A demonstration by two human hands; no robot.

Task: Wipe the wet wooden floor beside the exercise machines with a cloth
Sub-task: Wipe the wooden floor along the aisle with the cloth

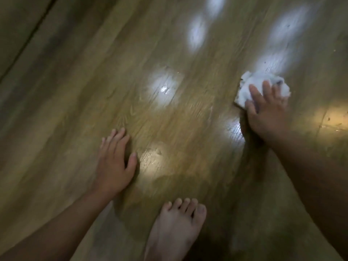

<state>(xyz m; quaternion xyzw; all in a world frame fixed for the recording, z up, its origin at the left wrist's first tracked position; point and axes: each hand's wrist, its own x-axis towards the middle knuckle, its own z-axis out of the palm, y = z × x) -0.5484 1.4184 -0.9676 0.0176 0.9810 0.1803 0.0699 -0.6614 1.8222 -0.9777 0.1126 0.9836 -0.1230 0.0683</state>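
Bunched white cloth point(261, 85) on the wooden floor point(75, 110), far right, pressed under the right hand point(267, 113).
Spread, fairly straight fingers on top of it, not wrapped round; left hand point(114, 162) open and flat on boards, near left, holding nothing; bare foot point(177, 228) near centre.

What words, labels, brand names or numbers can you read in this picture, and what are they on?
None: the brown wooden plank floor, the crumpled white cloth under the right hand, the left hand and the bare foot carry no writing; the picture is motion-blurred.
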